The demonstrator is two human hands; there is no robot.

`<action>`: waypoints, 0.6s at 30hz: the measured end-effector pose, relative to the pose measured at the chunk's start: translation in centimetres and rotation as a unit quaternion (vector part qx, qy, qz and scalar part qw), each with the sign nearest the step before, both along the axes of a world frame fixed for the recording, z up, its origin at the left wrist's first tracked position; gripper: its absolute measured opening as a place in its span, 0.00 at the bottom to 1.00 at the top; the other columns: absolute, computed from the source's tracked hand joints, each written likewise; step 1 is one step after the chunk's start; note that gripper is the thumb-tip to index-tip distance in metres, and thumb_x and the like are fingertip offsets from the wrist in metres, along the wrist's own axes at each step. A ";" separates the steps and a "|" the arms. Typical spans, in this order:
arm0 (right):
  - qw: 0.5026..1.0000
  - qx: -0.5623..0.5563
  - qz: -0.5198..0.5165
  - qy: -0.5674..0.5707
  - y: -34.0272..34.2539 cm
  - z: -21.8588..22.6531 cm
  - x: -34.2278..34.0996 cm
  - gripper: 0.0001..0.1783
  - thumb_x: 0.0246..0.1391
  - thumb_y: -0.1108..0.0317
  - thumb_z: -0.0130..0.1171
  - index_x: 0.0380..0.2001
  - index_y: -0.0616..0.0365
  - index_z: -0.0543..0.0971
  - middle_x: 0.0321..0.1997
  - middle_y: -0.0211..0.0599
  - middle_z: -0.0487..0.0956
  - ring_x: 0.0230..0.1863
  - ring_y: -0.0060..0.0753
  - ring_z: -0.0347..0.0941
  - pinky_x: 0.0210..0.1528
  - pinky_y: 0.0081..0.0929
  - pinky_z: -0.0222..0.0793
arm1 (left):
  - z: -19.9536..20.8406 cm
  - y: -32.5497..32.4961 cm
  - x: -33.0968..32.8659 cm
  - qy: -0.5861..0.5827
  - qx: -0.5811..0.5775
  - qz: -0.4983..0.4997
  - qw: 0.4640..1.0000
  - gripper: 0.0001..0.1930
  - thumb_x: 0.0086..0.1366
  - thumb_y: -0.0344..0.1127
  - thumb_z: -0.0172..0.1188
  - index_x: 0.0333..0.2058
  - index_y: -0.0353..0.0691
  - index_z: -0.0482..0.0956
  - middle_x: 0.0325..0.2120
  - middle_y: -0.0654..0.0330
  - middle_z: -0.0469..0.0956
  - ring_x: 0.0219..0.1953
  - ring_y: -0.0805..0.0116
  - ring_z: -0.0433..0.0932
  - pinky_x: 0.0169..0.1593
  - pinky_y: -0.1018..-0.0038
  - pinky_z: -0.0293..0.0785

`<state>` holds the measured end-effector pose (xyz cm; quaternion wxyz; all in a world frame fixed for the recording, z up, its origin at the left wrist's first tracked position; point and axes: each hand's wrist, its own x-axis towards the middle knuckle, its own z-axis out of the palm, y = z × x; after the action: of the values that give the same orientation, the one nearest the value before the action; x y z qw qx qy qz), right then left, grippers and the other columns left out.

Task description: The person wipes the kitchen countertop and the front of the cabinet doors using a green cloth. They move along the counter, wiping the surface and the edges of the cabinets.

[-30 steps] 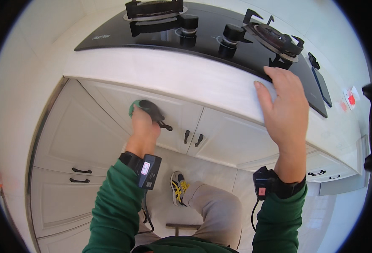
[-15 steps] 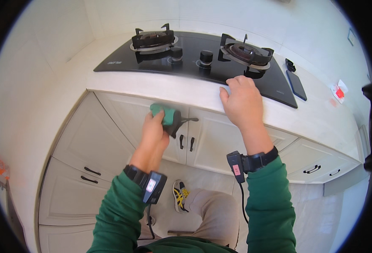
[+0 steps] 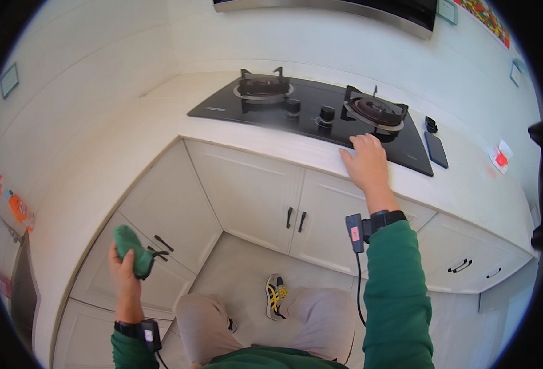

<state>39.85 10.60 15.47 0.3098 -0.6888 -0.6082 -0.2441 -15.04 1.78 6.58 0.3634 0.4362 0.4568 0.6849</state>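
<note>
My left hand (image 3: 124, 273) is closed around a bunched green cloth (image 3: 137, 252) with a dark strap-like end. I hold it away from the counter, in front of the cabinet doors at the left. My right hand (image 3: 368, 163) rests palm down at the front edge of the black glass gas hob (image 3: 308, 126), with nothing seen in it. Its fingers are stretched over the edge, near the right burner (image 3: 376, 112). Two black knobs, one of them the right knob (image 3: 325, 117), stand between this burner and the left burner (image 3: 263, 87).
On the counter right of the hob lie a dark phone (image 3: 435, 150), a small black object (image 3: 431, 125) and a red-and-white packet (image 3: 501, 157). An orange bottle (image 3: 17, 206) stands at the far left by the sink. A range hood (image 3: 333, 9) hangs above.
My left hand has swung left and down with the green cloth, away from the cabinet front below the hob. My right hand stays at the hob's edge. The view has tilted up and left.
</note>
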 end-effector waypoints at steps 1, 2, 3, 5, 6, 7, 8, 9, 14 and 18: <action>1.000 -0.008 -0.004 -0.004 0.0 0.0 0.1 0.24 0.52 0.54 0.60 0.47 0.59 0.79 0.54 0.44 0.76 0.63 0.47 0.64 0.64 0.42 0.59 | 0.1 -1.0 -1.6 0.010 0.004 0.025 1.000 0.25 0.66 0.26 0.53 0.61 0.39 0.62 0.49 0.56 0.73 0.47 0.66 0.76 0.49 0.70 0.76; 1.000 -0.022 -0.018 -0.008 -0.1 0.0 0.2 0.26 0.53 0.53 0.60 0.49 0.59 0.79 0.56 0.44 0.76 0.64 0.47 0.63 0.65 0.42 0.57 | -0.2 -2.0 -2.6 0.012 0.008 0.030 0.999 0.25 0.65 0.26 0.53 0.61 0.39 0.62 0.49 0.56 0.73 0.47 0.66 0.76 0.50 0.69 0.76; 0.998 -0.053 -0.025 0.000 0.0 0.0 0.2 0.28 0.54 0.51 0.58 0.51 0.59 0.78 0.59 0.44 0.74 0.67 0.46 0.60 0.67 0.43 0.55 | -0.6 -2.8 -3.4 0.006 0.001 0.043 0.999 0.25 0.65 0.25 0.53 0.61 0.40 0.62 0.50 0.56 0.73 0.47 0.66 0.76 0.50 0.69 0.76; 0.998 -0.059 -0.026 -0.001 0.0 0.0 0.3 0.28 0.54 0.50 0.58 0.52 0.58 0.78 0.60 0.43 0.73 0.68 0.46 0.59 0.67 0.43 0.54 | -1.2 -3.8 -4.1 -0.025 -0.020 0.060 0.998 0.25 0.65 0.24 0.53 0.61 0.40 0.63 0.50 0.57 0.73 0.47 0.67 0.75 0.51 0.68 0.76; 0.997 -0.066 -0.035 -0.004 0.0 0.0 0.3 0.28 0.55 0.50 0.58 0.52 0.58 0.78 0.61 0.43 0.73 0.68 0.46 0.58 0.67 0.43 0.54 | -1.6 -3.9 -4.2 -0.016 -0.019 0.039 0.999 0.25 0.64 0.24 0.53 0.61 0.40 0.63 0.50 0.57 0.73 0.47 0.67 0.75 0.51 0.69 0.76; 0.997 -0.072 -0.034 -0.004 0.0 0.0 0.4 0.28 0.55 0.49 0.57 0.53 0.58 0.77 0.61 0.42 0.72 0.69 0.46 0.57 0.68 0.44 0.54 | -2.0 -3.9 -3.9 -0.016 -0.020 0.023 0.999 0.25 0.64 0.23 0.53 0.60 0.39 0.64 0.49 0.58 0.74 0.47 0.67 0.75 0.50 0.69 0.76; 0.997 -0.076 -0.032 -0.003 0.0 0.0 0.5 0.28 0.55 0.49 0.57 0.53 0.58 0.77 0.61 0.43 0.72 0.69 0.47 0.57 0.68 0.44 0.54 | -2.3 -3.9 -3.7 -0.023 -0.037 0.018 0.999 0.25 0.64 0.23 0.53 0.60 0.39 0.64 0.49 0.58 0.74 0.47 0.68 0.75 0.50 0.69 0.76; 0.997 -0.077 -0.031 -0.003 0.1 0.0 0.5 0.28 0.55 0.50 0.57 0.53 0.58 0.77 0.61 0.43 0.72 0.69 0.47 0.57 0.68 0.44 0.54 | -2.7 -3.8 -3.2 -0.026 -0.027 0.002 0.999 0.25 0.64 0.22 0.53 0.60 0.39 0.64 0.49 0.58 0.74 0.46 0.68 0.75 0.50 0.70 0.76; 0.997 -0.070 -0.015 -0.014 0.3 -0.4 1.6 0.28 0.56 0.52 0.59 0.54 0.59 0.76 0.62 0.45 0.72 0.69 0.50 0.57 0.68 0.45 0.54 | -4.3 -4.0 -0.8 -0.081 -0.034 -0.049 0.995 0.26 0.63 0.20 0.54 0.60 0.38 0.64 0.50 0.57 0.74 0.48 0.68 0.75 0.51 0.70 0.75; 0.998 -0.062 -0.017 -0.014 0.5 -0.6 2.3 0.27 0.57 0.54 0.58 0.55 0.60 0.75 0.63 0.47 0.71 0.69 0.51 0.56 0.70 0.43 0.52 | -4.8 -5.6 -0.4 -0.055 -0.068 -0.078 0.993 0.27 0.63 0.21 0.57 0.60 0.38 0.64 0.49 0.60 0.74 0.49 0.71 0.74 0.52 0.73 0.73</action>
<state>42.20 11.07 14.91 0.2541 -0.7136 -0.6144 -0.2209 -15.39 -3.82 1.78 0.4687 0.4065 0.4461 0.6451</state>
